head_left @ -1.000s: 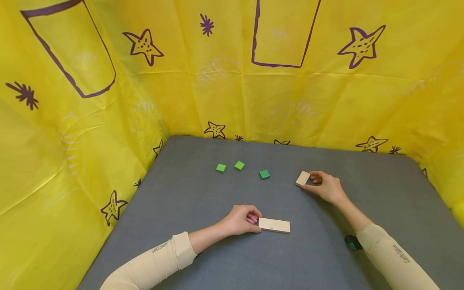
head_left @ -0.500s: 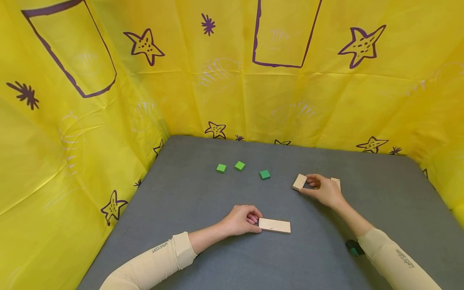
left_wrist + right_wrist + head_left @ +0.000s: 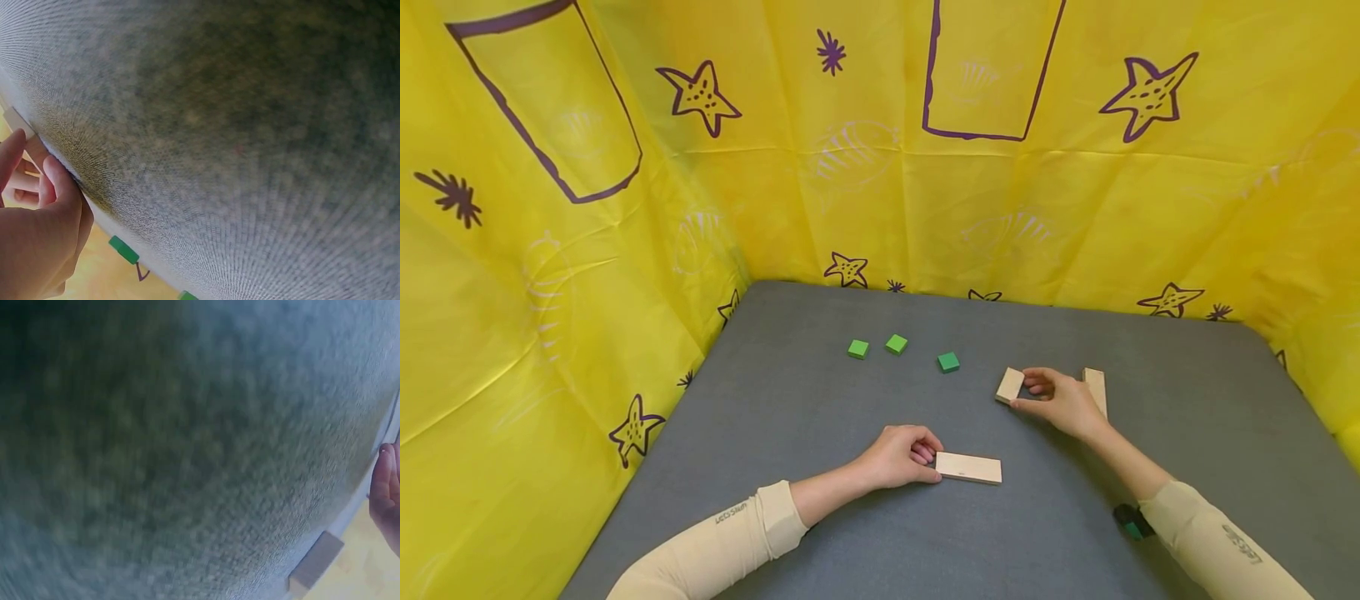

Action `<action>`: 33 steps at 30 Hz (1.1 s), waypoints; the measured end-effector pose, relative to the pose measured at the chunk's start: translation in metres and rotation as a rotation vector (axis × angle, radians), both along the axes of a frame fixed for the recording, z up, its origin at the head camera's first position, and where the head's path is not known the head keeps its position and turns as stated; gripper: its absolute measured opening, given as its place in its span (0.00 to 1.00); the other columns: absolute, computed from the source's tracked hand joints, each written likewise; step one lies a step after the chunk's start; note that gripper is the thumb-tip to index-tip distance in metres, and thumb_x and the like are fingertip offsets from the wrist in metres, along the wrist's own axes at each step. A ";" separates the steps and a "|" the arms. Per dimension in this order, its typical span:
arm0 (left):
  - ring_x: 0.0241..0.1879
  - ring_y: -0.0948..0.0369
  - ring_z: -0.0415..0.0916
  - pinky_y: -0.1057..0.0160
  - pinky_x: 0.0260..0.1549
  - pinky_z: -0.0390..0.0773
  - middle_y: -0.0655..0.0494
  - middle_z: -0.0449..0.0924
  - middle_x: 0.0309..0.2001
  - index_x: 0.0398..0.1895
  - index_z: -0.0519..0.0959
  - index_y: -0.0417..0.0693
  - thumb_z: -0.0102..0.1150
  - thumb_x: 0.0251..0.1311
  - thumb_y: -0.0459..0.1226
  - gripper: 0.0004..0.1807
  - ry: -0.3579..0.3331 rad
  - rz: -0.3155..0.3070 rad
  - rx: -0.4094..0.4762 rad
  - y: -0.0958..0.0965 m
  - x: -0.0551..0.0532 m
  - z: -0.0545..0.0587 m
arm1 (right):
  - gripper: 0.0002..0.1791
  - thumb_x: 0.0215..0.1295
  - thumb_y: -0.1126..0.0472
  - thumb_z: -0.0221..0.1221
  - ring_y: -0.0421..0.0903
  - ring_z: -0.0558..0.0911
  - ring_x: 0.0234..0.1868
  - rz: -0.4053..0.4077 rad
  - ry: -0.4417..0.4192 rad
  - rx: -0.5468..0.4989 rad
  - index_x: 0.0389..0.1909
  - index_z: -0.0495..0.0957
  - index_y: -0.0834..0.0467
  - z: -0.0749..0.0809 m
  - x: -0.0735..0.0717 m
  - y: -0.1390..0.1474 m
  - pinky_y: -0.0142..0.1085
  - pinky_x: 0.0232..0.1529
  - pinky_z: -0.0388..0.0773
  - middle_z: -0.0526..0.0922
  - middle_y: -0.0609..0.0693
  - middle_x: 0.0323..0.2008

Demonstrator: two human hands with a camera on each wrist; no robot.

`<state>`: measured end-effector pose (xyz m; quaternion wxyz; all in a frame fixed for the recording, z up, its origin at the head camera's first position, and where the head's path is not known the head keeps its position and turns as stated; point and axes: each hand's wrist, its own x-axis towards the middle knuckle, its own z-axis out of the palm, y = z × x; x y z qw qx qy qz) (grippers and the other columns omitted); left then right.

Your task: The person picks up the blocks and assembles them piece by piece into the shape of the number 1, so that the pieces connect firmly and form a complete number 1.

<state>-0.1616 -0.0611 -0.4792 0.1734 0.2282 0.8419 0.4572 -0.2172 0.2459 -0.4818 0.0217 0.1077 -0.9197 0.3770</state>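
Note:
Near the middle of the grey table, my left hand (image 3: 898, 455) pinches the left end of a flat pale wooden block (image 3: 970, 467) between thumb and fingers. The left wrist view catches that hand (image 3: 47, 225) at its left edge with the wooden block (image 3: 28, 134). Farther back on the right, my right hand (image 3: 1060, 402) pinches a second pale wooden block (image 3: 1009, 386) by its right side. A third wooden block (image 3: 1095, 390) lies just behind that hand, its near part hidden. Only a few fingertips (image 3: 384, 478) of the right hand show in the right wrist view.
Two light green tiles (image 3: 858, 349) and a darker green tile (image 3: 948, 362) lie toward the back of the table (image 3: 790, 400). A yellow curtain with drawn starfish (image 3: 703, 97) encloses the back and sides. A dark device (image 3: 1131, 522) sits at the right sleeve.
My right hand has drawn its wooden block left and toward me, and the third block behind it has come into view. The left hand and its block stay put.

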 end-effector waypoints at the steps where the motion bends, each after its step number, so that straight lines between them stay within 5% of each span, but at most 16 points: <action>1: 0.30 0.66 0.76 0.74 0.31 0.76 0.57 0.79 0.29 0.38 0.82 0.40 0.77 0.44 0.29 0.16 -0.001 0.000 -0.001 0.000 0.000 0.000 | 0.31 0.52 0.54 0.73 0.54 0.83 0.42 0.004 -0.009 0.001 0.53 0.77 0.68 0.000 0.001 0.000 0.46 0.44 0.80 0.84 0.60 0.43; 33: 0.29 0.69 0.74 0.74 0.31 0.76 0.57 0.79 0.29 0.38 0.82 0.40 0.76 0.44 0.30 0.17 -0.006 0.010 -0.020 0.001 0.000 0.002 | 0.32 0.51 0.51 0.74 0.48 0.82 0.42 0.117 -0.051 -0.037 0.53 0.78 0.64 0.001 0.019 -0.022 0.39 0.42 0.80 0.84 0.53 0.44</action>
